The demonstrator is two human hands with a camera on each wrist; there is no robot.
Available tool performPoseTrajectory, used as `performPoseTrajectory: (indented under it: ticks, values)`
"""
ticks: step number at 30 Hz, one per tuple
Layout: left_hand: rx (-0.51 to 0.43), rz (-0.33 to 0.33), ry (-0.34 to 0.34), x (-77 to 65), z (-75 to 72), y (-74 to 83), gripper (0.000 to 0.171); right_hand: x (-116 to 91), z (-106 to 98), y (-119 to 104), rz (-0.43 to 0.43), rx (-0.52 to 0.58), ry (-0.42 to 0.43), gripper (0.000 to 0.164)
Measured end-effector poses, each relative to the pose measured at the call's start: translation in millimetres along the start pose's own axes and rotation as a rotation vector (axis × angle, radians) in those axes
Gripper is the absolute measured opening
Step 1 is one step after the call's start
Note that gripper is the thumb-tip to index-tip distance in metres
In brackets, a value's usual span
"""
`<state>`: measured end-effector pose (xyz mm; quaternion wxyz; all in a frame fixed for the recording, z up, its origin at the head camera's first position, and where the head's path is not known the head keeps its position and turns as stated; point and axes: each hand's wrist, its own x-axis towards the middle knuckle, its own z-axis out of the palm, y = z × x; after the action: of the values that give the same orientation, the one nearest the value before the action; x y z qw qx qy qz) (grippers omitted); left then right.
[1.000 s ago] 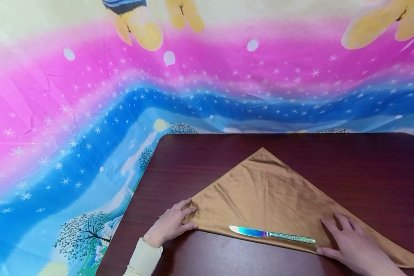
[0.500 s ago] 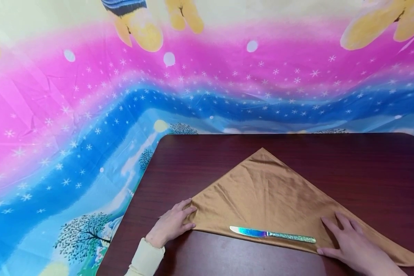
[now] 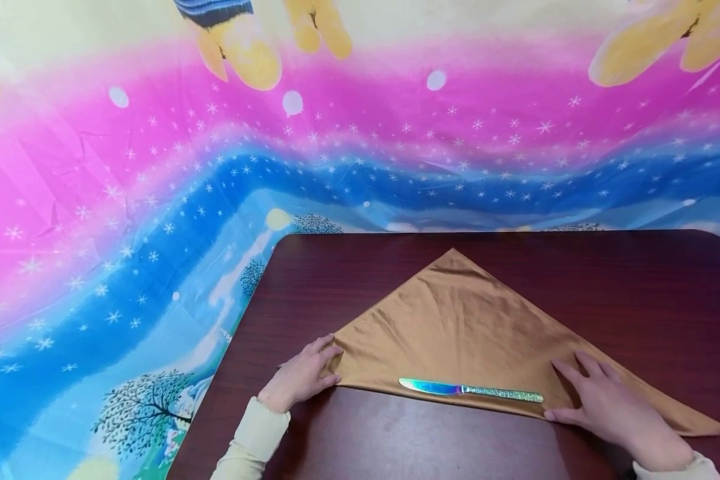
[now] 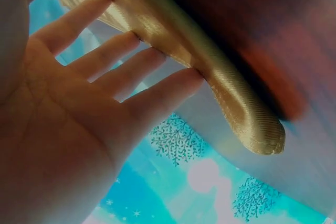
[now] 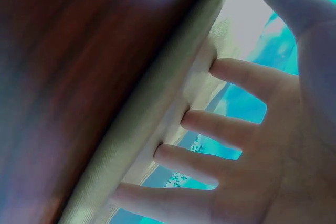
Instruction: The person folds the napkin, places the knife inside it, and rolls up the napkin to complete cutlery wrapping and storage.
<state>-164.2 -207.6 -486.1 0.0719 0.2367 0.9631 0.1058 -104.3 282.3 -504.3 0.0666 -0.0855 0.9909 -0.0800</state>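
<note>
A golden-brown satin napkin (image 3: 456,320), folded into a triangle, lies on the table with its peak pointing away from me. Along its near folded edge rests a table knife (image 3: 471,391) with a rainbow-sheen blade pointing left and a textured handle. My left hand (image 3: 300,373) touches the napkin's left end with spread fingertips. In the left wrist view, the fingertips press on the satin fabric (image 4: 231,98), and a rolled corner sticks out past them. My right hand (image 3: 609,407) rests spread on the right part, thumb near the knife's handle end; its fingertips meet the cloth (image 5: 142,108) in the right wrist view.
The dark reddish-brown table (image 3: 360,267) has rounded far corners. Behind it and down its left side hangs a printed cloth (image 3: 174,167) in pink and blue, with snowflakes and trees.
Both hands have slid the napkin a little away from me, and the knife has travelled along on top of it. The right corner of the napkin has come further into view.
</note>
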Motion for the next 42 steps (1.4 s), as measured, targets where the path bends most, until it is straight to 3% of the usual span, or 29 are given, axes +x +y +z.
performPoseTrajectory:
  ticks: [8,13,21,29,37,42]
  values:
    - [-0.047,0.013,0.003,16.3,1.3,-10.7,0.044,14,-5,1,-0.003,-0.004,0.006,0.101]
    - [-0.068,-0.009,-0.010,19.4,0.8,-14.1,0.048,18,-5,2,-0.010,-0.010,0.004,0.101]
    - [-0.019,-0.122,0.033,10.4,-3.5,-20.1,0.052,16,-5,4,0.031,0.029,-0.041,0.108]
    - [0.081,-0.240,0.119,-5.0,-9.4,-34.1,0.044,7,-5,17,0.081,0.022,-0.074,0.099]
    - [0.080,-0.346,0.160,-19.3,-11.1,-42.3,0.029,-3,-5,35,0.189,0.027,-0.137,0.106]
    - [0.071,-0.400,0.180,-21.2,-9.6,-45.0,0.024,-7,2,44,0.210,0.055,-0.100,0.103]
